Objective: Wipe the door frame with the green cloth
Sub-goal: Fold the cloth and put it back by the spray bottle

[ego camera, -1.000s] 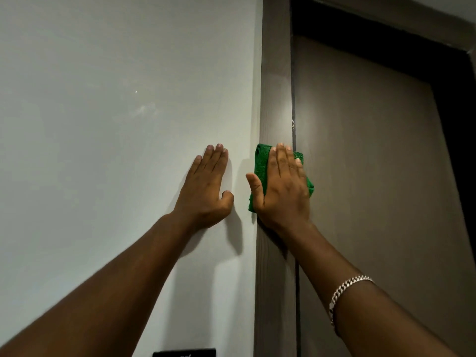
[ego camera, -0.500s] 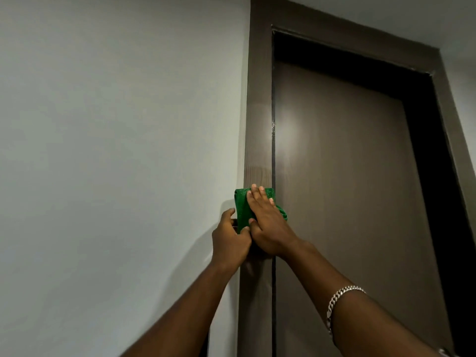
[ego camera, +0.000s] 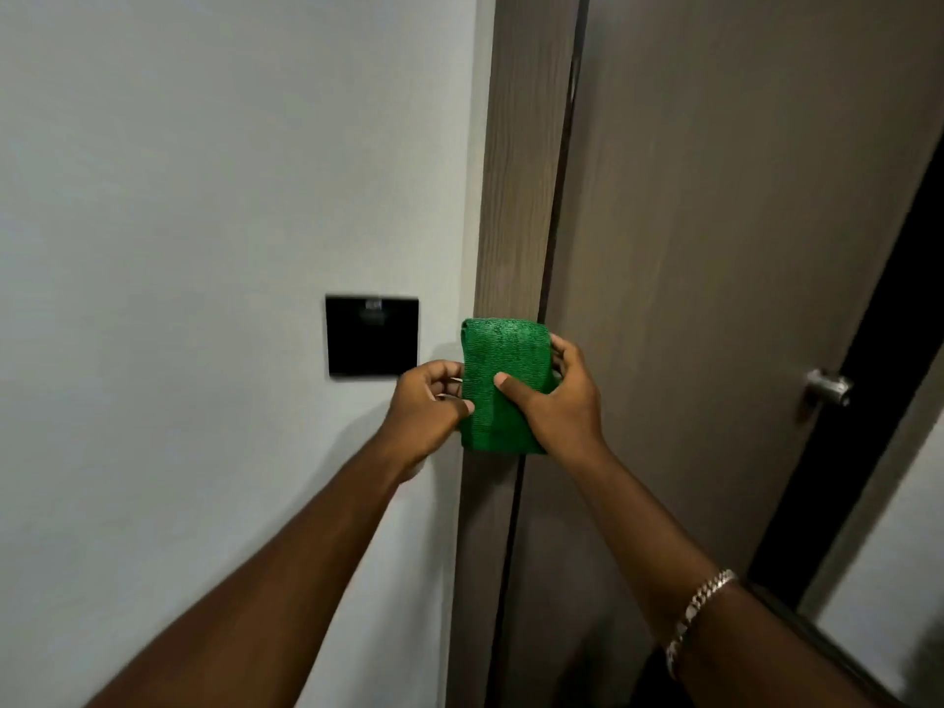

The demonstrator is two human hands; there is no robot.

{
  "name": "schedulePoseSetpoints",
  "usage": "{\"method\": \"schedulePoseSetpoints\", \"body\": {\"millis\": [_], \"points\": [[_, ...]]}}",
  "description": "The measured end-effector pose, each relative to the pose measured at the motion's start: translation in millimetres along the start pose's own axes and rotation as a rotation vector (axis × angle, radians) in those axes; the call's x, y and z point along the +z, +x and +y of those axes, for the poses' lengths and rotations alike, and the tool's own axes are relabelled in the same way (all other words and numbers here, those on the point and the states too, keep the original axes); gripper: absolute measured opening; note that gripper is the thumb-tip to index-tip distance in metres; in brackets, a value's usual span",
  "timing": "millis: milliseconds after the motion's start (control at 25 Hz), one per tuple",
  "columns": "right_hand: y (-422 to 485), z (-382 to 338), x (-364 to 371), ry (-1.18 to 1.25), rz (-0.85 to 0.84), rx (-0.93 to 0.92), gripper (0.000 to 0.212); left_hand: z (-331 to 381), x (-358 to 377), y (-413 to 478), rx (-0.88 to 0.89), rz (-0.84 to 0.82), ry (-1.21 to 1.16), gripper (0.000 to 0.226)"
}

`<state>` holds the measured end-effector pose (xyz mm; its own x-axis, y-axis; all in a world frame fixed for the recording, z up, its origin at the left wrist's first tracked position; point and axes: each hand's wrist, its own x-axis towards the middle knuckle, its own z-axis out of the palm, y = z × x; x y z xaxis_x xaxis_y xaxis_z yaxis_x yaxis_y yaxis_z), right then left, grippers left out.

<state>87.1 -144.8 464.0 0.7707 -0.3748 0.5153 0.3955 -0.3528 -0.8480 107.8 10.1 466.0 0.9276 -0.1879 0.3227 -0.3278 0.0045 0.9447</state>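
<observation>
A folded green cloth (ego camera: 503, 380) is held upright in front of the brown wooden door frame (ego camera: 526, 171), at mid-height. My left hand (ego camera: 426, 413) grips the cloth's left edge with thumb and fingers. My right hand (ego camera: 559, 401) grips its right side, thumb across the front and fingers behind. Whether the cloth touches the frame cannot be told. The frame runs vertically between the white wall and the door.
A black square wall panel (ego camera: 372, 335) sits on the white wall just left of the cloth. The brown door (ego camera: 715, 247) is to the right, with a metal handle (ego camera: 827, 386) near its right edge. A bracelet (ego camera: 697, 613) is on my right wrist.
The view has dropped lower along the frame. My right hand went from pressing the cloth flat on the frame to holding it by the side, and my left hand now grips the cloth too.
</observation>
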Motion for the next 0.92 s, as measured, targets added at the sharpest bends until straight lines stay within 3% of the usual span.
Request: {"method": "schedulePoseSetpoints", "body": {"millis": [240,480,640,760,840,920], "points": [[-137,162,0,-0.192,-0.174,0.345,0.055,-181,17,-107,-0.462,-0.073,0.028,0.038],[-295,308,12,-0.439,-0.293,0.684,0.058,-350,51,-218,-0.890,0.009,0.252,0.029],[-345,378,24,-0.545,-0.361,0.861,0.059,-422,70,-253,-1.008,0.025,0.383,0.044],[-356,405,21,-0.539,-0.420,0.909,0.063,-446,67,-267,-1.100,-0.037,0.148,0.045],[-351,409,20,-0.535,-0.427,0.923,0.063,-440,61,-264,-1.087,-0.063,0.106,0.045],[-350,401,17,-0.637,-0.535,0.897,0.059,-427,55,-264,-1.018,-0.119,0.246,0.046]]}}
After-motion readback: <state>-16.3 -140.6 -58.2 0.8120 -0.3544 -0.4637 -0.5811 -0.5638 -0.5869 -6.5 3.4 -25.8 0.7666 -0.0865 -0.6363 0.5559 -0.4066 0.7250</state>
